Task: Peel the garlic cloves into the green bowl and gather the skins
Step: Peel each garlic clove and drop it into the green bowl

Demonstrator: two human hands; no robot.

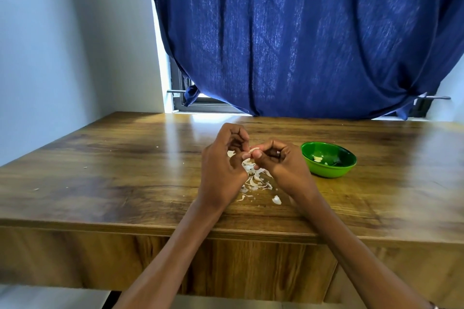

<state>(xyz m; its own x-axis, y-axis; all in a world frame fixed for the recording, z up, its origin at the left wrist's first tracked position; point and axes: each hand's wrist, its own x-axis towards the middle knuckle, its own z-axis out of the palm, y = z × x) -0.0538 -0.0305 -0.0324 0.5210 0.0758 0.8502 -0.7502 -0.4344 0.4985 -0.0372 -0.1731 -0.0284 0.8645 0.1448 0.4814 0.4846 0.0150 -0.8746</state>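
Head view: both hands pinch one small pale garlic clove (253, 150) between them, left hand (222, 165) and right hand (281, 162) in narrow grip. Better to pull the skin slowly over the pile of white papery skins (256, 178) on the wooden counter (113, 170), then drop the clove into the round green plastic bowl (329, 159) just beside.

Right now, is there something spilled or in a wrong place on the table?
Garlic skins lie loose on the table under both hands, and small flakes are scattered further left. The green bowl stands upright. Nothing looks damaged.
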